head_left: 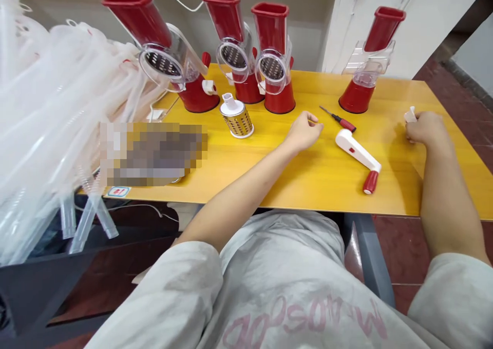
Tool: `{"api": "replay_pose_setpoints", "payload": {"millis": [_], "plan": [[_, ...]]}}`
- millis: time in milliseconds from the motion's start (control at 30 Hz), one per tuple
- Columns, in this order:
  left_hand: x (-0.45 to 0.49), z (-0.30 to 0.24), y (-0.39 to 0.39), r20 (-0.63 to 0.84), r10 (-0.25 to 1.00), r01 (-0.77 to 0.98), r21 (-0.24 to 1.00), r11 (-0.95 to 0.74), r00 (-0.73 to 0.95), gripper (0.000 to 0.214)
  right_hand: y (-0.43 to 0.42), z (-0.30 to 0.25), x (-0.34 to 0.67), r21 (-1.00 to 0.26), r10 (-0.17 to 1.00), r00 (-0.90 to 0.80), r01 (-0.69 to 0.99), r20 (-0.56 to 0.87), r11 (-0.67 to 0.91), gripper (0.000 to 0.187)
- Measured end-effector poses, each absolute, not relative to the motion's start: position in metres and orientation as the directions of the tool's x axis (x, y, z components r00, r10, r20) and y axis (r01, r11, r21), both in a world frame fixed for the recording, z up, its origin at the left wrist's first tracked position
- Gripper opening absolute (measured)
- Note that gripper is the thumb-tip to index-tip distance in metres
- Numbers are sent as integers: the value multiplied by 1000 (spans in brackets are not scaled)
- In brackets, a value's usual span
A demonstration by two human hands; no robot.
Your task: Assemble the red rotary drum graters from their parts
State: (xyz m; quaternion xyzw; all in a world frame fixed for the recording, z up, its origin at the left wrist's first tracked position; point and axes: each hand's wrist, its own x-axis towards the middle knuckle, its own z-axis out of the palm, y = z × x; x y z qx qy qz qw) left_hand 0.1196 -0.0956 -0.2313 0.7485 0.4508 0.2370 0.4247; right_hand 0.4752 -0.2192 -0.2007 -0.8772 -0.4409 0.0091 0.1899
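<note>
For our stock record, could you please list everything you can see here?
red rotary graters with clear plastic drums: four, red and clear, far table edge
gold perforated metal grater drum: one, gold and white, before the graters
red-handled screwdriver: one, red, right of centre
white plastic crank handle: one, white and red, near the screwdriver
translucent plastic tubes: many, clear, heaped left
yellow wooden tabletop: one, yellow, centre
small white plastic piece: one, white, right hand
left hand: bare, beside the screwdriver
right hand: bare, table's right end

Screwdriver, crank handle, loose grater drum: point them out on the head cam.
Red-handled screwdriver (344,124): head view, point on the red handle.
White crank handle (356,150): head view, point on the white arm.
Gold grater drum (238,123): head view, point on the perforated gold side.
</note>
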Motion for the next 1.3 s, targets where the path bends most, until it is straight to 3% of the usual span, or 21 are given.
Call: {"api": "replay_pose_setpoints", "payload": {"millis": [67, 167, 200, 267, 333, 433, 567, 700, 800, 867, 1033, 1167, 1300], "plan": [[120, -231, -115, 27, 887, 460, 848, -265, 462, 52, -211, -200, 456, -352, 785, 598, 778, 159, -521, 36], [129, -229, -159, 227, 739, 431, 690, -582, 635, 104, -200, -203, 425, -373, 798, 564, 802, 213, -467, 42], [133, -229, -173, 259, 642, 410, 588, -697, 721, 104, -197, -205, 417, -386, 799, 552, 808, 237, -444, 42], [139, -230, -191, 229, 500, 376, 424, -824, 835, 81, -193, -207, 409, -423, 789, 546, 809, 281, -409, 40], [141, -231, -193, 174, 455, 368, 377, -850, 873, 57, -192, -209, 409, -482, 769, 560, 789, 309, -381, 35], [135, -232, -171, 141, 434, 317, 493, -810, 890, 44, -192, -209, 415, -589, 752, 584, 736, 306, -333, 24], [106, -222, -129, 277, 444, 80, 770, -633, 852, 35, -191, -205, 408, -756, 828, 520, 624, 209, -201, 43], [59, -206, -99, 418, 608, -151, 885, -441, 675, 37, -193, -188, 364, -846, 941, 259, 531, 217, 49, 58], [25, -204, -89, 447, 722, -208, 893, -400, 528, 50, -197, -169, 313, -742, 922, -35, 583, 385, 332, 64], [10, -209, -89, 447, 760, -232, 895, -382, 472, 63, -199, -159, 281, -628, 886, -140, 657, 443, 417, 58], [-2, -227, -104, 438, 799, -296, 894, -338, 412, 87, -205, -157, 241, -485, 857, -206, 751, 473, 449, 53], [-3, -242, -118, 447, 827, -271, 889, -369, 340, 92, -216, -163, 238, -430, 841, -247, 769, 481, 472, 49], [-5, -257, -117, 553, 779, -303, 828, -472, 297, 91, -221, -171, 242, -430, 828, -273, 751, 489, 501, 44]]}}
